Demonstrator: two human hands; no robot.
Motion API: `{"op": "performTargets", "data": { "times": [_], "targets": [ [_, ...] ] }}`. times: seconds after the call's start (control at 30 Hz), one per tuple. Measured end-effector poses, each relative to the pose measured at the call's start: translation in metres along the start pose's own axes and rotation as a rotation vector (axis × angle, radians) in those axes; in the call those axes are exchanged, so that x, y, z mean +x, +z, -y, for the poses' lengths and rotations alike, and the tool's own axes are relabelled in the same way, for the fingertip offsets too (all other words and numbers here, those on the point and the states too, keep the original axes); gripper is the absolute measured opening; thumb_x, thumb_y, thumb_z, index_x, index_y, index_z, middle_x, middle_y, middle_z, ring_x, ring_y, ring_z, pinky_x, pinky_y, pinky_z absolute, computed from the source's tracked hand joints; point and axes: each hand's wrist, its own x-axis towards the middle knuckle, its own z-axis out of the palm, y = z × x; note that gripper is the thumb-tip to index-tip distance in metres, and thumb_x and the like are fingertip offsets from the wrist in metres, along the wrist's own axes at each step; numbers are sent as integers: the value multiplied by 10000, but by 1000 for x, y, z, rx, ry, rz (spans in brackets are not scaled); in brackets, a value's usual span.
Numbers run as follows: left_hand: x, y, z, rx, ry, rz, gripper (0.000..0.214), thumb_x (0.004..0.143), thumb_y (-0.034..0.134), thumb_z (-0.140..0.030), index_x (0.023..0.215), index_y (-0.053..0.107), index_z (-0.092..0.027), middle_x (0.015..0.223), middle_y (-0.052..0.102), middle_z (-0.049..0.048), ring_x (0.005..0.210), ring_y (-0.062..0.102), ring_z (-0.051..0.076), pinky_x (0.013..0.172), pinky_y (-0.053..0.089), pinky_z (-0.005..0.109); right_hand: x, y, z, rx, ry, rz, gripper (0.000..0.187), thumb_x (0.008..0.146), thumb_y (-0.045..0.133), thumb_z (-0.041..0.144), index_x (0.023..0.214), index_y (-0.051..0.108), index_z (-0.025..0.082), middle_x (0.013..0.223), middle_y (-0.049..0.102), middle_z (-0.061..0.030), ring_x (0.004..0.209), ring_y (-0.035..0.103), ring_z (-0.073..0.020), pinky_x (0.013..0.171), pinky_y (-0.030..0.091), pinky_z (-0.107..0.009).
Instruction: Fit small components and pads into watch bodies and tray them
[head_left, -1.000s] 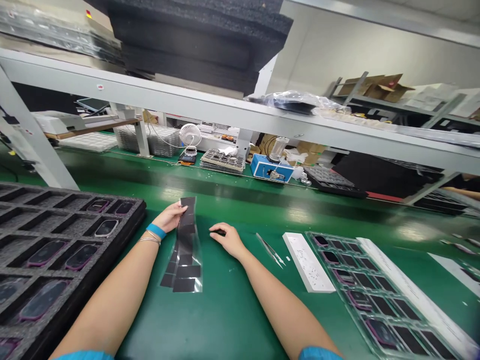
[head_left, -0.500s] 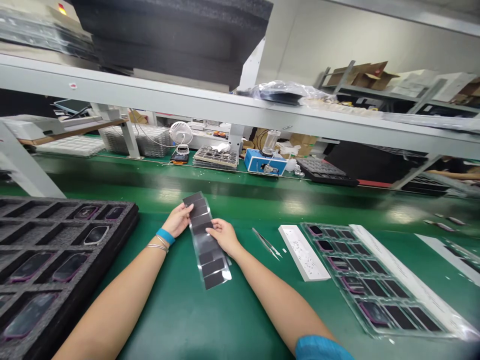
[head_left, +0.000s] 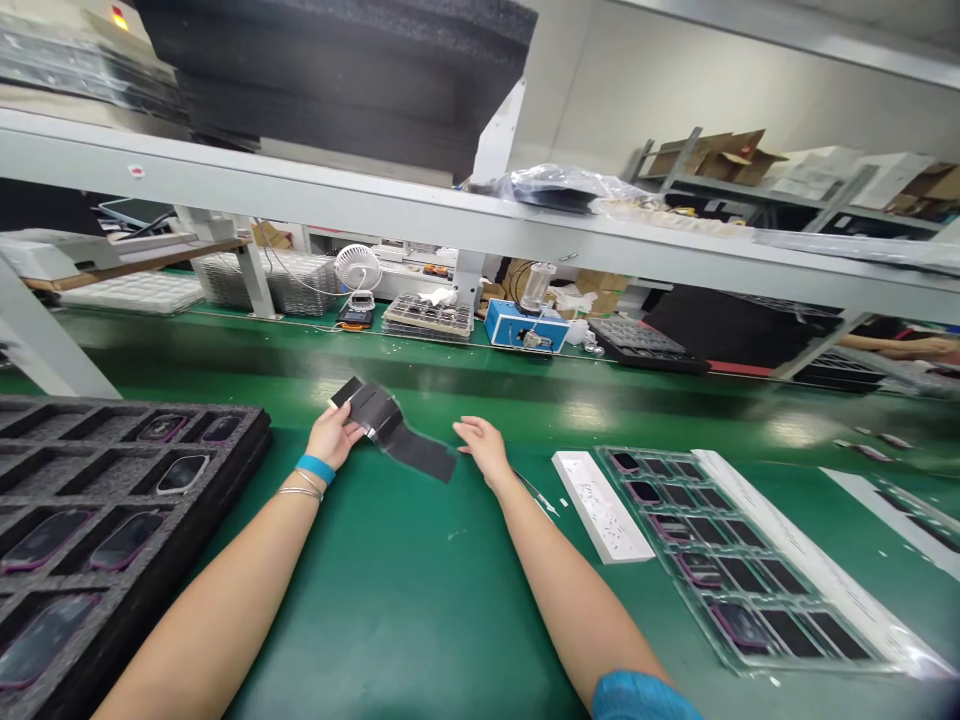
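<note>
My left hand (head_left: pixel 330 435) pinches a clear strip of black film pieces (head_left: pixel 416 448) near its upper left end. The strip bends and hangs off to the right, over the green mat. Just beyond its free end is my right hand (head_left: pixel 484 452), fingers a little apart, with nothing visible in them. Tweezers (head_left: pixel 541 498) lie beside my right wrist, partly covered by it. To their right sits a white block (head_left: pixel 602 508) with small specks on top. Further right, a clear tray (head_left: pixel 716 530) holds purple-framed screen parts and black film pieces.
At the left, a black foam tray (head_left: pixel 139 425) carries several watch-like screens in its slots. Behind the mat stand a small white fan (head_left: pixel 358 268), a blue device (head_left: pixel 525 327) and stacked trays (head_left: pixel 427 315). A grey shelf beam (head_left: pixel 375 195) crosses above the bench.
My right hand has let go of the strip and moved right. The strip, straight before, now curls and swings rightward from my left hand, which has shifted slightly left.
</note>
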Motion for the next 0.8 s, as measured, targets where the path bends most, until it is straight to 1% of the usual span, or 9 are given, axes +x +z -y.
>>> {"op": "performTargets", "data": {
  "times": [0.07,0.13,0.23,0.3,0.37,0.43,0.53,0.67,0.8],
  "targets": [
    [-6,6,2,13,-1,66,154,786,621,-191,935,583,-183,846,680,32,634,645,126,618,542,264,-7,9,2,-44,-56,56,520,551,783,336,1026,614,206,1102,626,-91,1032,576,-220,785,511,-335],
    [-14,16,5,31,-7,141,207,739,672,-185,934,607,-167,867,684,53,661,651,149,614,552,283,-14,19,2,-131,-125,159,629,468,825,275,1059,615,224,1112,627,-67,1035,567,-213,852,473,-344],
    [-19,24,9,49,-1,181,208,743,682,-241,920,616,-153,861,686,72,700,658,172,636,562,314,-17,26,0,-237,-165,279,456,469,809,210,900,662,192,833,683,-22,788,618,-192,778,481,-340],
    [-16,22,10,55,23,133,198,790,633,-283,938,611,-154,852,685,69,703,660,171,651,563,321,-12,22,-3,-227,-145,244,264,545,761,215,784,655,178,712,669,-10,676,614,-183,698,486,-323],
    [-11,15,9,68,66,35,206,841,562,-283,1006,598,-167,826,680,44,656,651,145,634,558,286,-5,12,-4,-192,-125,136,167,665,671,253,812,636,181,752,674,-33,674,621,-189,644,483,-311],
    [-5,5,7,92,111,-61,267,864,519,-252,1121,567,-202,808,672,7,582,626,108,595,543,231,2,-1,-3,-154,-117,0,180,759,568,280,912,612,196,854,672,-61,739,629,-197,621,476,-301],
    [0,-5,3,136,133,-110,383,850,529,-195,1228,519,-260,821,665,-21,495,592,76,533,518,185,7,-17,0,-79,-121,-124,226,783,540,294,993,580,221,958,651,-67,810,619,-187,627,471,-276],
    [1,-7,-1,170,24,-18,254,810,563,-152,1061,601,-151,785,670,48,532,635,139,487,522,225,9,-22,3,83,-61,-73,232,730,597,345,908,562,200,901,656,-57,641,598,-149,517,448,-246],
    [-3,-2,-2,170,-74,120,89,781,595,-150,861,625,-126,783,687,91,655,665,173,589,553,259,8,-21,8,253,9,72,262,693,632,399,836,544,198,781,638,-31,515,534,-102,423,398,-210]
  ]
}}
